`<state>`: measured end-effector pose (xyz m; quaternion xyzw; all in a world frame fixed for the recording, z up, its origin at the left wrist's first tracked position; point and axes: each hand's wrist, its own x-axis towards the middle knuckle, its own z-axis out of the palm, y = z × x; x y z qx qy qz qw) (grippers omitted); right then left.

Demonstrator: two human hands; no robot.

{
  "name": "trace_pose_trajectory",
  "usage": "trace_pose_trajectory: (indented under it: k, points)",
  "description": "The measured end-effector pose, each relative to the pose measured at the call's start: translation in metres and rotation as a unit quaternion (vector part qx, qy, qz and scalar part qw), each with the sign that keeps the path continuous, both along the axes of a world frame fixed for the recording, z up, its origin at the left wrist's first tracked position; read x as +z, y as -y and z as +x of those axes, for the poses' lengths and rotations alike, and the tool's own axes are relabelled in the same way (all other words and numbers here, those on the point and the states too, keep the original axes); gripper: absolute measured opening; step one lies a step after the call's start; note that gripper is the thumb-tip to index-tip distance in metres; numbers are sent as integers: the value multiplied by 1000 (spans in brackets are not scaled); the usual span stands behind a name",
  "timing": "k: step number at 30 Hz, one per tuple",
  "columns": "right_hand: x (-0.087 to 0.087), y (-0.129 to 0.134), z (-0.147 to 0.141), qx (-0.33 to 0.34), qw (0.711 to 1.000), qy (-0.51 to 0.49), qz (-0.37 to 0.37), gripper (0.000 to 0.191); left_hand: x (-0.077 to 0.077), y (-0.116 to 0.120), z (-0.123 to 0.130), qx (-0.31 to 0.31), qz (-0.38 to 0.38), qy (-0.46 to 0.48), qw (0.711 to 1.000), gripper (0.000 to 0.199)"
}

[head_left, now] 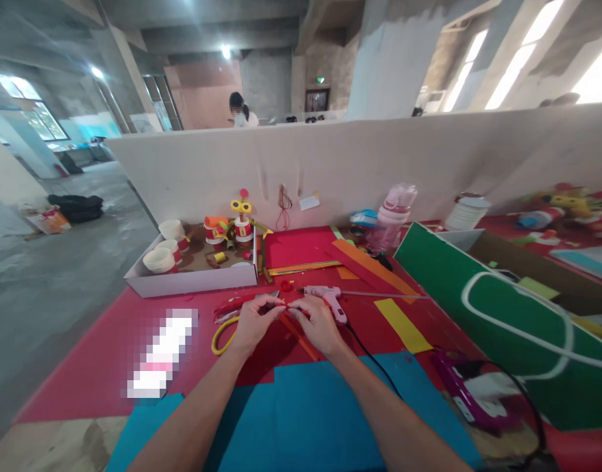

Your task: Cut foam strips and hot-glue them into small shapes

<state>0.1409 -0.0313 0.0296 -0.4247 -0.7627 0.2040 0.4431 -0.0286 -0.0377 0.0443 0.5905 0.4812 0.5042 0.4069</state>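
Observation:
My left hand (pixel 255 319) and my right hand (pixel 316 319) meet over the middle of the red table, fingertips pinched close together. Between them is a small red piece (pixel 286 306), mostly hidden by the fingers. A thin orange strip (pixel 301 339) runs down and right from beneath the fingertips. Just behind my right hand lies a pink glue gun (pixel 330 296). Yellow-handled scissors (pixel 223 336) rest beside my left hand. A small red ring (pixel 285 286) sits behind the fingertips.
A white box (pixel 192 283) with paper cups and a yellow-eyed figure stands back left. Blue sheets (pixel 301 413) cover the front. Yellow paper (pixel 403 325), a green board (pixel 492 328), a purple tool (pixel 470 393) and a pink bottle (pixel 392 216) are to the right. A partition (pixel 340 157) rises behind.

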Motion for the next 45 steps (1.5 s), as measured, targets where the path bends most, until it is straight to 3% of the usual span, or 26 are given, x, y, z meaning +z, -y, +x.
trace_pose_trajectory:
  k: [3, 8, 12, 14, 15, 18, 20, 22, 25, 28, 30, 33, 36, 38, 42, 45]
  points:
    - [-1, -1, 1, 2, 1000, 15, 10, 15, 3, 1, -1, -11, 18, -18, 1000, 15]
    - [0, -2, 2, 34, 999, 8, 21, 16, 2, -3, -1, -16, -52, 67, 996, 19]
    - [6, -3, 6, 24, 999, -26, -8, 17, 17, -2, -29, 27, -70, 72, 995, 26]
    - [9, -2, 7, 19, 997, -67, -39, 17, 25, 4, -52, 67, -41, -63, 995, 26]
    - [10, -2, 8, 25, 994, -92, -55, 17, 28, 9, -63, 58, -27, -161, 985, 23]
    - [8, 0, 5, 62, 981, -154, -96, 20, 23, 24, -81, -5, -25, -399, 916, 20]
    - [5, 0, 2, 81, 970, -185, -134, 26, 13, 32, -81, -28, -20, -461, 886, 36]
    - [1, -1, 0, 88, 956, -221, -173, 32, 3, 35, -74, -11, -27, -503, 864, 51]
    - [0, -4, 1, 103, 919, -293, -243, 36, -1, 32, -65, 11, -63, -523, 850, 62]
    - [3, -6, 4, 118, 878, -350, -306, 41, 9, 31, -64, 8, -105, -436, 894, 54]
    - [5, -7, 5, 121, 865, -374, -311, 42, 17, 36, -67, -21, -148, -295, 944, 45]
    - [7, -6, 5, 124, 860, -393, -300, 39, 26, 53, -69, -27, -213, -72, 974, 51]
    - [8, -6, 4, 117, 859, -397, -302, 38, 27, 74, -62, 8, -208, 79, 975, 61]
    - [8, -5, 4, 111, 858, -397, -306, 38, 25, 85, -54, -2, -199, 146, 969, 64]
    - [8, -5, 4, 102, 863, -394, -299, 36, 20, 97, -37, -147, -218, 162, 951, 58]
    - [8, -5, 4, 98, 870, -386, -292, 34, 19, 99, -25, -202, -214, 194, 936, 60]
